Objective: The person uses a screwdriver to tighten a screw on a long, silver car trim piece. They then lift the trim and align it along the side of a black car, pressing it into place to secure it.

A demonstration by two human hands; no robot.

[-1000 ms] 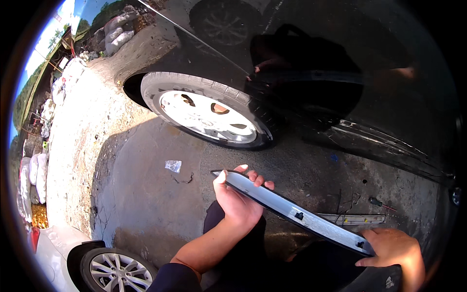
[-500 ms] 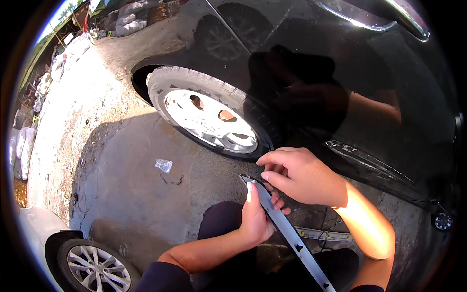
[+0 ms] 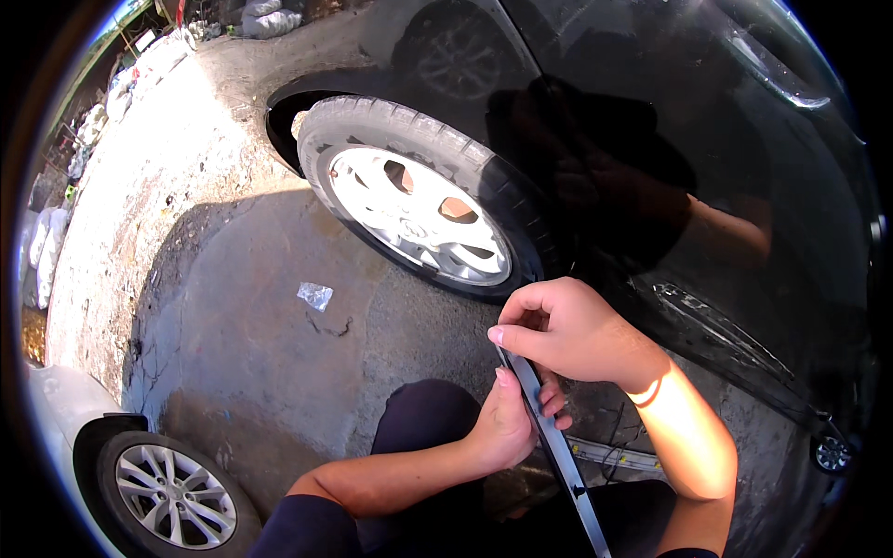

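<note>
My left hand (image 3: 505, 430) is wrapped round a long, narrow car trim strip (image 3: 562, 456), thumb on one side and fingers curled over the other. The strip is grey-white on the face turned up, with dark edges and small black clips, and slants down out of the lower edge. At its upper end my right hand (image 3: 581, 330) is closed in a pinch, thumb and bent forefinger at the tip. Whatever else those fingers hold is hidden. Just beyond is the dark car's silver-rimmed wheel (image 3: 419, 219), and the black door panel (image 3: 707, 158) rises to the right.
A scuffed strip of sill (image 3: 716, 325) runs along the car's lower side. A yellow-and-grey bar (image 3: 614, 456) lies on the ground behind my hands. A clear plastic packet (image 3: 315, 297) rests on the concrete. At lower left stands a light-coloured car's wheel (image 3: 175, 493).
My right hand has come down onto the upper end of the strip, from which it was apart. My left hand and the strip have shifted slightly right, and the view has tilted.
</note>
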